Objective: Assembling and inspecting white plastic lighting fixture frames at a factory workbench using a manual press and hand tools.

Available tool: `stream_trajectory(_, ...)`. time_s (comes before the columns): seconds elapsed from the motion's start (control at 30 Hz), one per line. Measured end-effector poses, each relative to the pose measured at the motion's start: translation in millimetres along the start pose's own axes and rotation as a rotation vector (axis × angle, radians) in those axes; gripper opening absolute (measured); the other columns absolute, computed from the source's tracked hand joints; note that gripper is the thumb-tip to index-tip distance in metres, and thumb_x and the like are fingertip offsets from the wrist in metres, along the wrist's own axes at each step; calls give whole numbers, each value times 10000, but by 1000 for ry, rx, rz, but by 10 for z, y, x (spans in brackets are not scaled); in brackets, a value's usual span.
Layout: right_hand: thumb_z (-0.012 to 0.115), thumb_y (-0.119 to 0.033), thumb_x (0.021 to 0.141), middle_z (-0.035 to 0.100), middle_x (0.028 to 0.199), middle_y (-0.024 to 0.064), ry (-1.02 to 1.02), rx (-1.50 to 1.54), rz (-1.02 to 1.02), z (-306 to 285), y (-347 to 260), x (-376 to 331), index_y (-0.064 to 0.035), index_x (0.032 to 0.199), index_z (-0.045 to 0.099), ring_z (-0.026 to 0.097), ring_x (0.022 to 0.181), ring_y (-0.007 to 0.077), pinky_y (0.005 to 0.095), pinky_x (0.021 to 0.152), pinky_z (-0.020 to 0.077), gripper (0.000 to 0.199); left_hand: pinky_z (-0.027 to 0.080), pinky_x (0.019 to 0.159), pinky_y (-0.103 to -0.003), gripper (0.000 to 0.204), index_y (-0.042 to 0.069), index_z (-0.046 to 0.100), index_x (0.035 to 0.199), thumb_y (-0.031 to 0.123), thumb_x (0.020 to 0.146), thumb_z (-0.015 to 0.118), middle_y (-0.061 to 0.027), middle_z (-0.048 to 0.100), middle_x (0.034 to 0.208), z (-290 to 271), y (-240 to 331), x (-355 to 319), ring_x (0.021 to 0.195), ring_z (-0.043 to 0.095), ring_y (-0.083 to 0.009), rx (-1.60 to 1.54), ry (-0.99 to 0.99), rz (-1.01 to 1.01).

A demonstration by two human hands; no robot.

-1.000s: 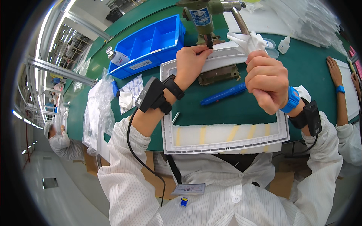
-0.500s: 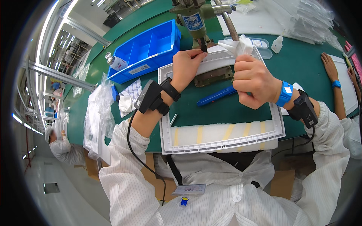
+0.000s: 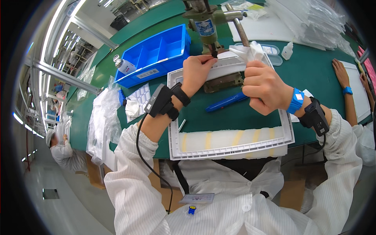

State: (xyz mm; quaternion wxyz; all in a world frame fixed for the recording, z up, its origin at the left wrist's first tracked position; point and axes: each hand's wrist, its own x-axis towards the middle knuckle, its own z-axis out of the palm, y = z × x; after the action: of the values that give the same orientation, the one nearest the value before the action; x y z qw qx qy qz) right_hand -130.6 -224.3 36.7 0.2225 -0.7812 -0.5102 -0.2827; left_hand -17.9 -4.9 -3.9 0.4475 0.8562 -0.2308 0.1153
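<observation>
My left hand [image 3: 197,72] is closed in a pinch, its fingertips right by the dark lower tip of a green bench press [image 3: 206,29]. What those fingers hold is too small and hidden to make out. My right hand [image 3: 266,86] makes a fist round the lower end of the press lever [image 3: 241,33], where a white cloth [image 3: 250,51] is wrapped. Both hands are above a white rectangular plastic frame [image 3: 231,150], whose far side lies under the press. Inside the frame's opening are a worn metal block [image 3: 223,82] and a blue marker pen [image 3: 226,102].
A blue divided bin [image 3: 156,53] with a small bottle [image 3: 125,65] in it stands back left. Clear plastic bags [image 3: 103,121] lie left, more are stacked [image 3: 309,23] back right. A white dropper bottle [image 3: 287,51] stands right. A co-worker's hand [image 3: 341,72] rests at far right.
The whole view has shifted slightly, so the press and bin appear a little lower and farther right. Both hands keep nearly the same places at the press.
</observation>
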Motion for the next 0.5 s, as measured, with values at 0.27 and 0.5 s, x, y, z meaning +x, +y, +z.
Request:
stream_trajectory(0.27,542,-63,541,396,586,74,-59,-14,-3,-40,-32,4,-57,595,433,446,627,284,412,798,463,122,554,670,-326,234,7,756,931,196,794,753,-200,713,818,9,56,34,730,718,-318,-43,13,47)
stream_trajectory(0.5,531,-93,587,404,595,76,39,89,-6,-416,-97,360,-39,629,500,437,577,274,399,686,435,75,552,656,-327,276,2,757,939,242,801,752,-189,717,795,2,-70,63,690,706,-298,7,62,118)
